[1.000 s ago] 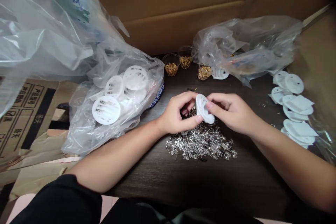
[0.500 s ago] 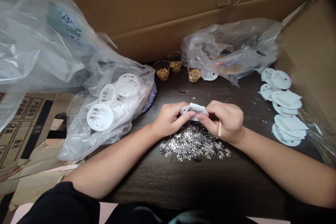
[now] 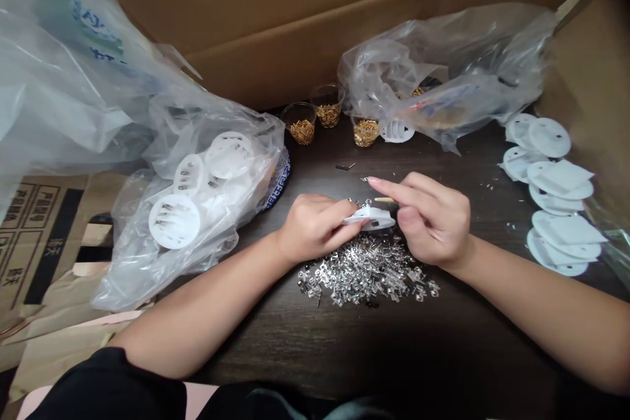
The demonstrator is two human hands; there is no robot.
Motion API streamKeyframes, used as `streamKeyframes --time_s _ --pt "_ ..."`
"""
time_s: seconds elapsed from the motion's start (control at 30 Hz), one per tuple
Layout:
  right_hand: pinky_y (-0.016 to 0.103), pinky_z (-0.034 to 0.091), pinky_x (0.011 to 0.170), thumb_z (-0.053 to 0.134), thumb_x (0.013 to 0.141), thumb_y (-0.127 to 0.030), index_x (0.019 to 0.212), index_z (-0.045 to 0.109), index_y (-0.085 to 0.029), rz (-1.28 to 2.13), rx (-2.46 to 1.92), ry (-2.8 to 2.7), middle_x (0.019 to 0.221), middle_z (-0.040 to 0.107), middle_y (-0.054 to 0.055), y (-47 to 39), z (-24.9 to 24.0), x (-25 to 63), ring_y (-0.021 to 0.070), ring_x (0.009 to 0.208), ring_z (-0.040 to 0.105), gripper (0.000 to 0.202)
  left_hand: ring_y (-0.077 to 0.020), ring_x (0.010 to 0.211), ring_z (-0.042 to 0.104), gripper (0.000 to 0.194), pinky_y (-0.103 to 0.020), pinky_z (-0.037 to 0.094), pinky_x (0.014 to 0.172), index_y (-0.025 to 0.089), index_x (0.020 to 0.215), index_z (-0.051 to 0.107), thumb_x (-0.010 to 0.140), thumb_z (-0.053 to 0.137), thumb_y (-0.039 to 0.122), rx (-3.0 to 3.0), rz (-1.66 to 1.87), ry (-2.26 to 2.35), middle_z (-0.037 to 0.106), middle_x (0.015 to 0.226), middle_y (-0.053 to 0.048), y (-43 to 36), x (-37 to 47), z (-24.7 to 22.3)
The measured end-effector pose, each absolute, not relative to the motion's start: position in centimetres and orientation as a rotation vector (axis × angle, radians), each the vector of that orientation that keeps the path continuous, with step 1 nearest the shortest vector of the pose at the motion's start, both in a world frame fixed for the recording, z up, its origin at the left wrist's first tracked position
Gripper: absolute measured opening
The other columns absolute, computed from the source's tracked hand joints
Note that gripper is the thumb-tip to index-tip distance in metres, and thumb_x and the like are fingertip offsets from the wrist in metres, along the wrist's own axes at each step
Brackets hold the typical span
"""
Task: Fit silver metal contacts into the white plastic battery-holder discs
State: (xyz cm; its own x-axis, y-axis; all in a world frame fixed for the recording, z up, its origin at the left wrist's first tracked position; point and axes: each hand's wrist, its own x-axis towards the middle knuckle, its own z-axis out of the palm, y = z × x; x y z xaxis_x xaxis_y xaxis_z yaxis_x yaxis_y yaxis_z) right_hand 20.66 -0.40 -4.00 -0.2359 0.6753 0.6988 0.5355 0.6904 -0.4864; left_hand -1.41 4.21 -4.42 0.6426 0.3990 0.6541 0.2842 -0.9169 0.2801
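Note:
My left hand pinches the edge of a round white plastic piece, tilted on edge, with small metal bits showing along its top side. My right hand is just right of it and holds a thin wooden stick, its tip pointing left. The index finger of that hand stretches out to a tiny metal piece on the dark table; whether it touches cannot be made out. Below both hands spreads a heap of small silver metal clips.
Three clear cups of brass-coloured pins stand at the back. White discs lie stacked at right. A plastic bag with white discs is at left, another bag behind. Cardboard walls enclose the table.
My right hand has left the white piece and its index finger has extended forward over the table. My left hand has tipped the piece over. The view has shifted slightly.

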Motion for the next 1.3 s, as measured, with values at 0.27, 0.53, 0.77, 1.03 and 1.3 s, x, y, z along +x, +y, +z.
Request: streamKeyframes --time_s 0.27,0.53,0.77,1.03,1.3 --pt "0.028 0.045 0.057 0.057 0.104 -0.045 0.138 0.067 -0.008 0.074 -0.965 -2.058 0.082 0.059 0.005 -0.35 -4.55 20.69 0.0123 0.062 0.053 0.052 -0.0089 0.044 0.045 0.030 -0.027 0.035 0.047 0.018 0.075 0.057 0.103 0.057 0.030 2.714 1.130 0.623 0.053 0.053 0.005 4.17 -1.48 -4.79" --pt "0.025 0.043 0.055 0.061 0.103 -0.031 0.135 0.068 -0.005 0.016 -0.989 -2.096 0.078 0.058 0.002 -0.32 -4.44 20.48 0.0099 0.058 0.047 0.043 -0.0095 0.047 0.050 0.029 -0.027 0.037 0.049 0.018 0.080 0.060 0.105 0.053 0.032 2.759 1.103 0.617 0.057 0.055 0.004 4.32 -1.50 -4.89" --pt "0.026 0.039 0.051 0.057 0.105 -0.031 0.138 0.067 -0.012 0.087 -0.945 -2.129 0.069 0.053 -0.002 -0.21 -4.26 20.63 0.0101 0.053 0.044 0.040 -0.0096 0.047 0.051 0.028 -0.027 0.039 0.050 0.018 0.081 0.058 0.105 0.053 0.033 2.765 1.089 0.568 0.060 0.057 0.004 4.40 -1.59 -4.86" --pt "0.026 0.040 0.054 0.056 0.105 -0.028 0.133 0.068 -0.007 0.178 -0.841 -2.184 0.069 0.058 -0.001 -0.06 -4.11 20.90 0.0111 0.056 0.049 0.037 -0.0106 0.050 0.055 0.030 -0.028 0.040 0.050 0.018 0.083 0.058 0.106 0.050 0.034 2.809 1.085 0.520 0.063 0.061 0.001 4.42 -1.69 -5.11" --pt "0.027 0.036 0.050 0.053 0.107 -0.033 0.133 0.068 -0.011 0.141 -0.804 -2.244 0.068 0.061 -0.001 0.23 -4.15 21.30 0.0103 0.052 0.048 0.037 -0.0114 0.053 0.059 0.031 -0.028 0.043 0.051 0.017 0.085 0.059 0.108 0.047 0.035 2.869 1.059 0.470 0.067 0.065 0.000 4.43 -1.77 -5.03"
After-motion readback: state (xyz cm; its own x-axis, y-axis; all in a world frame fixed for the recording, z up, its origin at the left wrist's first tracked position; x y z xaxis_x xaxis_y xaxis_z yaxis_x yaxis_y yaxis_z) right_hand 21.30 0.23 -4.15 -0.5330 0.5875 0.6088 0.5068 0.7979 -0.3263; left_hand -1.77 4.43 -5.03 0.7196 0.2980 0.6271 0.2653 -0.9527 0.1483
